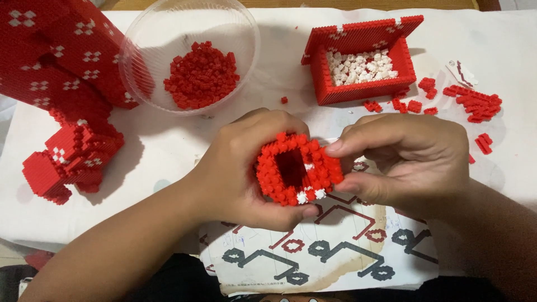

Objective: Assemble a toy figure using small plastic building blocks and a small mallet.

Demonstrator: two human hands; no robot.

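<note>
**Both hands close on a hollow red block piece**

The left hand (238,168) wraps around a small hollow red block piece (296,168) from its left side, the thumb lying under it and the other fingers hidden behind the bricks. The right hand (408,162) pinches the piece's right edge between thumb and forefinger; its remaining fingers are curled out of sight. The piece is held above the table (168,145), over a printed instruction sheet (335,246) whose upper part is covered by the hands. A few white bricks show at the piece's lower edge; its dark inside cannot be made out.

Behind the hands, a clear plastic bowl (145,45) holds a heap of loose red bricks (201,72). To the right of it stands an open red block box (363,61) filled with white bricks (363,66), its lid tilted back. Scattered red bricks (475,103) lie to the right of the box. At the left, a large red block model (61,95) with white diamond patterns is cut off by the frame's top and left edges, so its full shape cannot be told. Both forearms run out of the bottom of the view.
</note>
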